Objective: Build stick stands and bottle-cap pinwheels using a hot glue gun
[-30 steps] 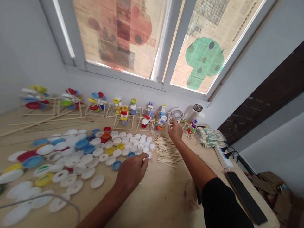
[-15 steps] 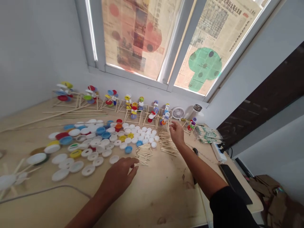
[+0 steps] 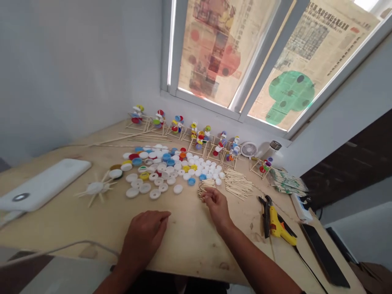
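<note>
My right hand (image 3: pixel 217 206) is at the near edge of a pile of short wooden sticks (image 3: pixel 208 183). Its thumb and fingers are pinched on a short stick, partly hidden by the fingertips. My left hand (image 3: pixel 143 234) hovers low or rests on the near part of the table, which I cannot tell. Its fingers are curled and pressed together, with nothing visible in them. Beyond it spread many plastic bottle caps (image 3: pixel 162 167), mostly white, some blue, yellow and red. A second pile of longer wooden sticks (image 3: pixel 238 183) lies right of the short ones.
Small stick-and-cap wheel models (image 3: pixel 176 124) line the wall. A spoked stick piece (image 3: pixel 95 188) and a white power bank (image 3: pixel 45 183) lie left. At right are a yellow glue gun (image 3: pixel 278 228), a black slab (image 3: pixel 324 255), a power strip (image 3: pixel 301 207) and bagged sticks (image 3: pixel 288 181).
My right hand has come back from near the models to the short-stick pile and pinched. My left hand has moved nearer me, away from the sticks. The view has shifted, showing the glue gun and power bank.
</note>
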`<state>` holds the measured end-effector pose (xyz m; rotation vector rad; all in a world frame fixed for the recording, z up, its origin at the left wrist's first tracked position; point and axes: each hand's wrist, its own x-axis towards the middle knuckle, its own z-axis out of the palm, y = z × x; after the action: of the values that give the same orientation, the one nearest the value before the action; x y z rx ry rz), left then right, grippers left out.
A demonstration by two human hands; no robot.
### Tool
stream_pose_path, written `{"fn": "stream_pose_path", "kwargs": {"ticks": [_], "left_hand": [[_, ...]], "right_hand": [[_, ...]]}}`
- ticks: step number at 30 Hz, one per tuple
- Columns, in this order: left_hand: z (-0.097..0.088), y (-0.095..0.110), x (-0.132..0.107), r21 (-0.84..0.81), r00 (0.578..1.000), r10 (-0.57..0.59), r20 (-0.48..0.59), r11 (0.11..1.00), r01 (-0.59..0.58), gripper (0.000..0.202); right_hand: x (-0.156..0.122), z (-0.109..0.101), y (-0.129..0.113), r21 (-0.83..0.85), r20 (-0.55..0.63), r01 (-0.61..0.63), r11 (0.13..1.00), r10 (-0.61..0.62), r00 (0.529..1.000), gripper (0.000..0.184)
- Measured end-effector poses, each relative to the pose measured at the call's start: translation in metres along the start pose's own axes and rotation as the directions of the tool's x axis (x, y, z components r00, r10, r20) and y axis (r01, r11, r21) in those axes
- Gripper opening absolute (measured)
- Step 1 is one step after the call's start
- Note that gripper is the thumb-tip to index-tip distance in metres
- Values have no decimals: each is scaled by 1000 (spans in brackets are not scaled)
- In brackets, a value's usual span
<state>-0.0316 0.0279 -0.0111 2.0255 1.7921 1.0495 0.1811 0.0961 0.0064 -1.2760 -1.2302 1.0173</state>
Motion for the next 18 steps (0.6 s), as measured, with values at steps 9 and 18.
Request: {"fn": "stream_pose_path", "kwargs": {"ticks": [9,18], "left_hand": [[-65,-59,1,143,888,-337,-314,908,395,35],[-105,-81,37,321,872,-427,-237,813,486,51]], "right_hand": [[-54,12,16,108,-25,-82,991,85,996,29],[-73,11,27,-43,-10,62,997,-63,998,31]]}}
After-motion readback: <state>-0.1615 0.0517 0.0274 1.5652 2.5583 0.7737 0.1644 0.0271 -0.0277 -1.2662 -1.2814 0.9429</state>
